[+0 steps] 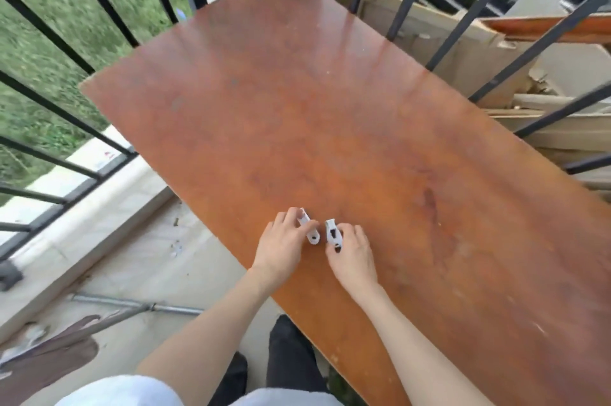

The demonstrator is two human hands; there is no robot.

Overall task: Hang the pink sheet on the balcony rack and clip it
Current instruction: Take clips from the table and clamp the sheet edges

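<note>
Two white plastic clips lie on the brown wooden table (330,114) near its front left edge. My left hand (281,245) has its fingers closed around the left clip (310,231). My right hand (352,256) grips the right clip (333,234), which shows dark openings in its side. The two clips are a few centimetres apart, both touching or just above the tabletop. No pink sheet is in view. A dark brownish cloth (49,359) lies at the lower left over a metal bar (139,304).
Black balcony railing (66,114) runs along the left with grass beyond it. More black bars (496,25) stand behind the table on the right, with cardboard and wood scraps (479,51) behind them. Concrete floor (139,260) lies left of the table.
</note>
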